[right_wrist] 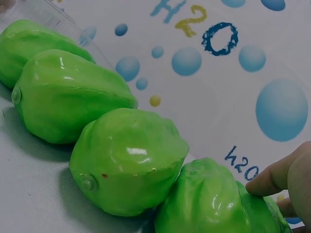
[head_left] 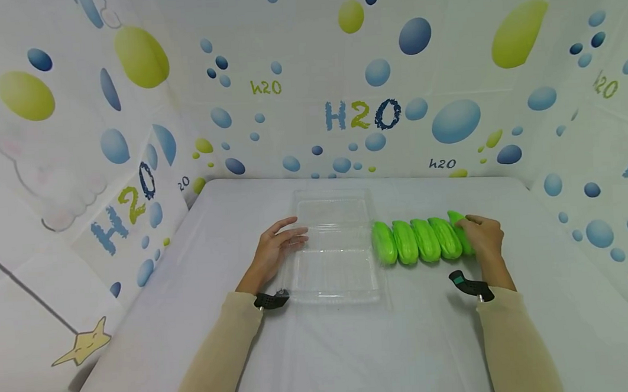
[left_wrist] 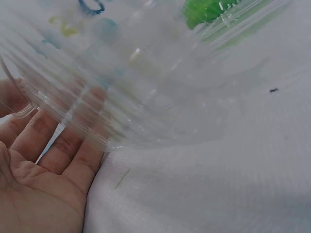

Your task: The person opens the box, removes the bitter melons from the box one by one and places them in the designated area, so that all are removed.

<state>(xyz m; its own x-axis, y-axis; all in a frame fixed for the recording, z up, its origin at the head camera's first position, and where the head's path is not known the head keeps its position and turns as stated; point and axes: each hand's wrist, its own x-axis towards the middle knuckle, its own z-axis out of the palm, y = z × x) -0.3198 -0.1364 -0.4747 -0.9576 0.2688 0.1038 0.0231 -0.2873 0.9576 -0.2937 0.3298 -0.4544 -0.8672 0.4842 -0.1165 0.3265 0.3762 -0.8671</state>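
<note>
A clear plastic clamshell container lies open on the white table. My left hand rests against its left rim with fairly straight fingers, seen partly through the container wall. Right of the container, several glossy green chayote-like vegetables lie in a row, touching one another. My right hand curls over the rightmost vegetable. In the right wrist view a fingertip touches the nearest green vegetable, with the others lined up beyond it.
Cloth walls printed with blue and green bubbles and "H2O" close in the back and both sides of the table. A small dark speck lies on the cloth near the container. Black wrist mounts sit on both forearms.
</note>
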